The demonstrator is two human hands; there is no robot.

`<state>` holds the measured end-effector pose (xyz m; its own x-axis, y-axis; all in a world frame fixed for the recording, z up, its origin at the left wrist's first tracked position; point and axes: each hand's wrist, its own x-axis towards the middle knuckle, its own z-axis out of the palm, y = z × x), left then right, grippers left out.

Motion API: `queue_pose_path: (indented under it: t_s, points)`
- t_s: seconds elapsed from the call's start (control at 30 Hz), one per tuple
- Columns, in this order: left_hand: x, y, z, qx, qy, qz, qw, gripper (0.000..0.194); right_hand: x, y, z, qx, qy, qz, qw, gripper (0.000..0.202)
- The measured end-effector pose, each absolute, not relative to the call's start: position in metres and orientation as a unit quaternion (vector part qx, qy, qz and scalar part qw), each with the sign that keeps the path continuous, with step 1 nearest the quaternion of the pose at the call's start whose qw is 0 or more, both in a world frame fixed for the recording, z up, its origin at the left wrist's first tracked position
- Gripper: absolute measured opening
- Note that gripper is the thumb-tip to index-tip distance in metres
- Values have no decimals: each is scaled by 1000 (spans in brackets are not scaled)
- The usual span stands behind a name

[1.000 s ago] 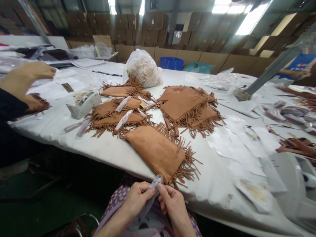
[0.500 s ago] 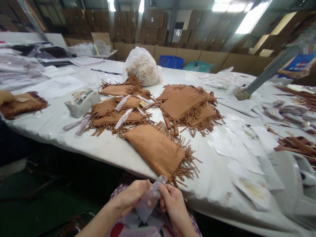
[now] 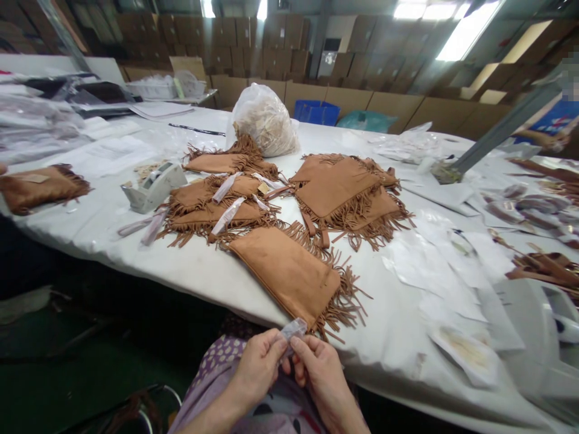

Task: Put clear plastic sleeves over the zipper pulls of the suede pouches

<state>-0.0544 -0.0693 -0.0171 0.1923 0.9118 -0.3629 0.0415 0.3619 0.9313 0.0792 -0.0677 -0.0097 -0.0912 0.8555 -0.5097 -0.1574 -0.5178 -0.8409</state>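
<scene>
Both hands are closed on a small clear plastic bag [image 3: 295, 327] over my lap, at the table's near edge. My left hand [image 3: 260, 361] pinches its left side and my right hand [image 3: 316, 367] its right; most of the plastic is hidden by the fingers. Just beyond them lies a tan fringed suede pouch [image 3: 287, 268], its near corner close to the plastic. Farther back are a stack of similar fringed pouches [image 3: 337, 187] and more pouches [image 3: 217, 208] with straps wrapped in white tissue [image 3: 227, 216].
A grey tape dispenser [image 3: 154, 188] stands to the left, another dispenser [image 3: 538, 325] at the right front. A stuffed plastic sack [image 3: 266, 123] sits behind the pouches. Loose white paper [image 3: 425, 265] and brown straps [image 3: 543, 265] lie on the right. A slanted post [image 3: 497, 129] rises there, with a person beyond.
The plastic bag, spread out between my hands before, is now gathered up small. My left hand has moved closer to my right. At far left, the thing on the fringed pouch has moved away.
</scene>
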Motion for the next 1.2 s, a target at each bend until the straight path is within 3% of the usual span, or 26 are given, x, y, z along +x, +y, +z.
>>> queue_pose_path:
  t_s: [0.13, 0.37, 0.67, 1.0, 1.1, 1.2]
  points:
    - [-54, -71, -13, 495, 554, 358, 566, 40, 76, -67, -10, -590, -310, 642, 378, 39]
    - [-49, -77, -8, 430, 518, 412, 613, 29, 70, -66, -8, -608, -272, 643, 379, 32]
    - [-48, -86, -9, 537, 539, 409, 504, 24, 66, -60, 3, -605, -175, 680, 376, 28]
    - [-54, -91, -15, 681, 470, 402, 393, 27, 71, -58, 3, -581, -180, 710, 354, 50]
    - [-55, -89, -12, 697, 453, 388, 398, 32, 74, -62, 2, -551, -230, 717, 359, 59]
    - [-53, -85, -3, 696, 458, 367, 414, 34, 77, -65, -2, -564, -290, 690, 350, 56]
